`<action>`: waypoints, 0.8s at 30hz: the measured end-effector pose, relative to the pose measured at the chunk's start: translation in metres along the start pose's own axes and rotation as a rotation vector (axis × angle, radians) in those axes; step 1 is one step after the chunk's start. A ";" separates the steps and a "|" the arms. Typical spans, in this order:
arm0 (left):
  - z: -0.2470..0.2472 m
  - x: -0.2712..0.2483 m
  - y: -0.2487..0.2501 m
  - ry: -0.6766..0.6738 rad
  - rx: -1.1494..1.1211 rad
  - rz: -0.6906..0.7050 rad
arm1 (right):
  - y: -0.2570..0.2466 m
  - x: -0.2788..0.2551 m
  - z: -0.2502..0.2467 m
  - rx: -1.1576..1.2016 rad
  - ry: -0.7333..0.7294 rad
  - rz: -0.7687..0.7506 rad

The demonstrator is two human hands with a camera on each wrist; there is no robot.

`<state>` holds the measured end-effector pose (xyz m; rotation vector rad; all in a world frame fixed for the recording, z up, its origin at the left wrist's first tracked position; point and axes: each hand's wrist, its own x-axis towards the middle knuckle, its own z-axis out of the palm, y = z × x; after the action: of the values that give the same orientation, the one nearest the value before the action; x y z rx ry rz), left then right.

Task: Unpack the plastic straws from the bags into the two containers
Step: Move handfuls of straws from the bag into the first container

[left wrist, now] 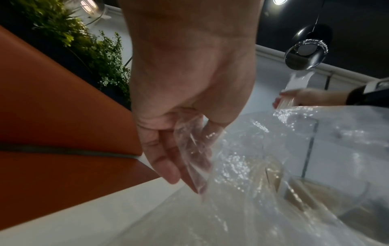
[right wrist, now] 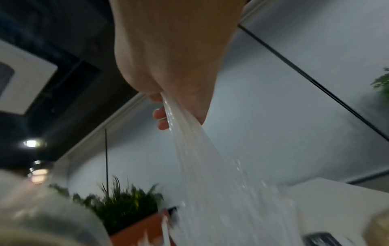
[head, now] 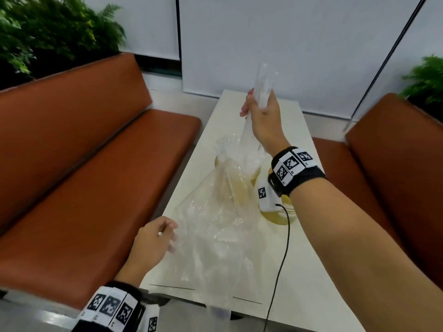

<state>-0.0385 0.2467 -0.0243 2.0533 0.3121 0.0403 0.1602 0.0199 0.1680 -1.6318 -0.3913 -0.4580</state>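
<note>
My right hand [head: 260,109] is raised over the far half of the white table [head: 299,271] and grips a bundle of clear plastic straws [head: 261,92], whose lower ends reach into the mouth of a clear plastic bag [head: 215,226]. The right wrist view shows the straw bundle [right wrist: 197,158] fanning down from my fist [right wrist: 168,108]. My left hand [head: 165,236] pinches the bag's near left edge; the film [left wrist: 193,149] is bunched between its fingers [left wrist: 168,169]. Under the bag and my right wrist stand two yellowish containers [head: 280,214], mostly hidden.
Orange padded benches [head: 84,176] flank the table on both sides. Green plants [head: 48,32] stand behind the left bench and at the far right. A black cable [head: 280,259] hangs from my right wrist across the table. A white blind [head: 299,44] covers the wall ahead.
</note>
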 end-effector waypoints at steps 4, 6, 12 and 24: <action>-0.007 -0.001 -0.003 0.017 -0.125 0.013 | 0.051 -0.016 0.006 -0.060 0.005 0.217; -0.009 -0.001 -0.005 0.016 -0.163 0.069 | 0.063 -0.022 0.004 -0.158 0.028 0.293; -0.014 -0.002 -0.006 0.002 -0.183 0.200 | 0.042 -0.008 -0.003 -0.143 0.181 -0.010; -0.014 0.012 -0.012 0.084 -0.252 0.116 | 0.071 -0.016 -0.004 -0.928 -0.275 -0.133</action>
<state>-0.0319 0.2671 -0.0291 1.8201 0.2273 0.2262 0.1817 0.0084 0.0995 -2.5966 -0.5354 -0.5566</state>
